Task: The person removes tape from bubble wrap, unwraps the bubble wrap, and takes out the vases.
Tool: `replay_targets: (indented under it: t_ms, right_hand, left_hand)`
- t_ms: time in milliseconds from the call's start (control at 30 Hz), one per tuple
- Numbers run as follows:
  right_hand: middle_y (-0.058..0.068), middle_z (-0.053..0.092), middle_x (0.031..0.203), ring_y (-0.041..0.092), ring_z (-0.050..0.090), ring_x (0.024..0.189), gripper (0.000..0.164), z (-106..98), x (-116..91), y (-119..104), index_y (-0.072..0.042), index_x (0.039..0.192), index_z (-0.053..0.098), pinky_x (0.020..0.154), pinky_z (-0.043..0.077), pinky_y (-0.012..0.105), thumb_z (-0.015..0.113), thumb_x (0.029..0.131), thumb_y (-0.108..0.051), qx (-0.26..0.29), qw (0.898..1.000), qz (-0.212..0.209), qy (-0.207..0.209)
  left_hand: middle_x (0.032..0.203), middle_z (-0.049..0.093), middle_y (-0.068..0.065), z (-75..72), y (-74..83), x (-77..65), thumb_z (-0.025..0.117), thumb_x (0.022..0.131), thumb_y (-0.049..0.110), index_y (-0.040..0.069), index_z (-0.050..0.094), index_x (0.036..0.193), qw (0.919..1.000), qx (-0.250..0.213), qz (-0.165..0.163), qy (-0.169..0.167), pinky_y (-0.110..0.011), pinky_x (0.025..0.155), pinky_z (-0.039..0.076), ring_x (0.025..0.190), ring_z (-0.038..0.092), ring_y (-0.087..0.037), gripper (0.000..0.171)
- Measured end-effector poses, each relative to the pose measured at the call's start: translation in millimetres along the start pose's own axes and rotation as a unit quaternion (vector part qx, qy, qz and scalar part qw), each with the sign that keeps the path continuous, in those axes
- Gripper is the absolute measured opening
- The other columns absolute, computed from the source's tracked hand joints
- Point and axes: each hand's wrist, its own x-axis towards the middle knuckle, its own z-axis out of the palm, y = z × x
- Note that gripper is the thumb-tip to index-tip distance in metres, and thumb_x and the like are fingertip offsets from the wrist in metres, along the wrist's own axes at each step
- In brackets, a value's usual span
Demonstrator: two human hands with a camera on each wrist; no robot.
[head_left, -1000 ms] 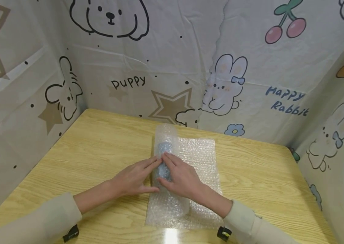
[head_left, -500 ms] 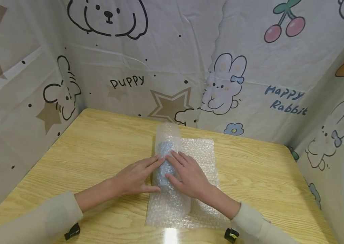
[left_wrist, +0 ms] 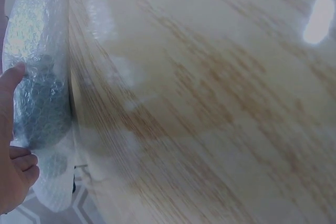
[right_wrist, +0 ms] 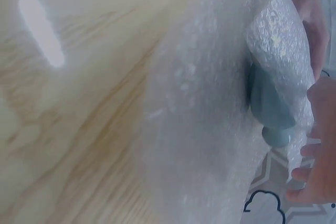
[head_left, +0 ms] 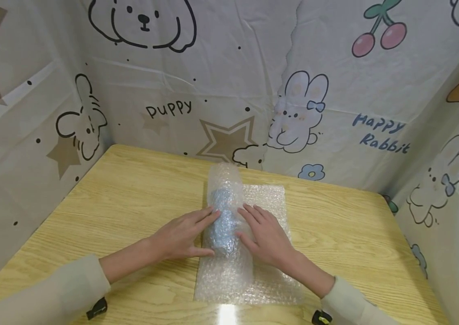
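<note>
A sheet of bubble wrap [head_left: 264, 196] lies on the table, its left part folded over a blue, bottle-like thing [head_left: 223, 225] that lies lengthwise and shows through the plastic. In the right wrist view, the smooth blue-grey body [right_wrist: 270, 100] shows inside the fold, with a narrower knob-like end. My left hand [head_left: 180, 237] rests against the wrapped thing's left side, fingers extended and thumb spread. On its right side my right hand [head_left: 268, 237] touches the wrap with extended fingers. The thing's exact kind is blurred by the wrap.
The wood-grain table [head_left: 132, 194] extends to both sides of the wrap. A cloth [head_left: 221, 58] printed with cartoon animals hangs behind it and along both sides. A bright light reflection [head_left: 227, 313] lies at the front.
My right hand has slid right, from on top of the wrapped thing to its right side, uncovering more of the blue through the plastic. The left hand has stayed almost in place.
</note>
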Motion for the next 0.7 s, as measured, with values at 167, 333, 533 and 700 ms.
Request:
replay_targets:
  t_ms: [167,333,533,700]
  right_hand:
    - [0.011,0.043,0.138,0.033,0.039,0.124,0.054,2.9,-10.4,10.9,-0.011,0.136,0.045,0.099,0.033,0.048,0.048,0.092,-0.042,-0.001,1.000,0.007,0.000]
    - [0.012,0.045,0.135,0.036,0.042,0.121,0.049,6.6,-22.5,19.6,-0.009,0.132,0.049,0.098,0.034,0.048,0.052,0.091,-0.036,-0.003,1.000,0.009,-0.009]
    - [0.013,0.043,0.137,0.037,0.040,0.123,0.051,9.7,-39.1,25.4,-0.008,0.132,0.049,0.099,0.033,0.048,0.052,0.091,-0.039,-0.007,0.999,0.020,-0.050]
    - [0.013,0.040,0.139,0.036,0.036,0.126,0.059,13.2,-50.9,30.5,-0.009,0.136,0.044,0.103,0.028,0.047,0.051,0.090,-0.045,-0.005,0.997,0.027,-0.071]
  left_hand:
    - [0.138,0.038,-0.022,0.0,0.9,0.3,0.060,0.076,0.062,0.003,0.033,0.142,0.9999,0.009,-0.003,-0.004,-0.041,0.097,0.039,0.121,0.043,-0.033,0.093]
    - [0.138,0.038,-0.022,-0.6,1.7,1.2,0.058,0.076,0.064,0.003,0.033,0.141,0.9998,0.019,-0.002,-0.007,-0.041,0.097,0.038,0.121,0.043,-0.033,0.093]
    - [0.137,0.038,-0.023,-1.0,1.6,2.6,0.057,0.076,0.065,0.003,0.034,0.141,0.9996,0.028,0.006,-0.005,-0.040,0.098,0.037,0.121,0.043,-0.032,0.093]
    - [0.137,0.038,-0.024,-1.9,1.6,3.3,0.058,0.075,0.065,0.002,0.035,0.140,0.9995,0.030,0.011,0.000,-0.040,0.098,0.037,0.120,0.044,-0.033,0.093]
